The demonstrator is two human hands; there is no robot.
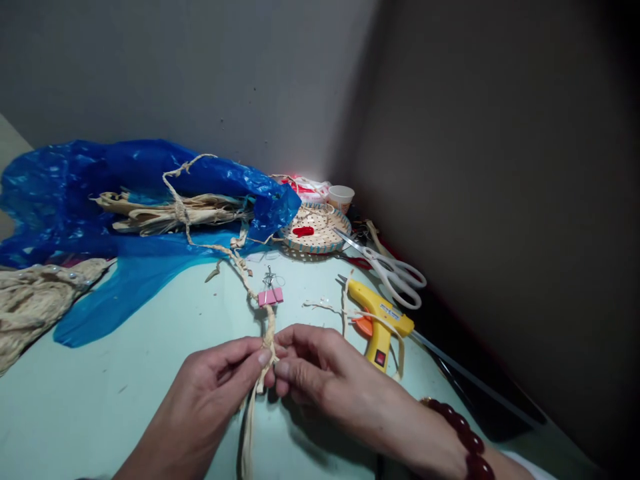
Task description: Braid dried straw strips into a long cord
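Low at the centre of the head view, your left hand (215,387) and right hand (320,373) both pinch the pale twisted straw braid (269,333) below the pink binder clip (271,297). Keep strands taut, crossings tight.

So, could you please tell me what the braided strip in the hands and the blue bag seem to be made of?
Braided strip: probably dried plant fibre such as raffia or husk; matte, tan, flat frayed strands. Blue bag: thin plastic film, glossy and crinkled, with bright highlights.
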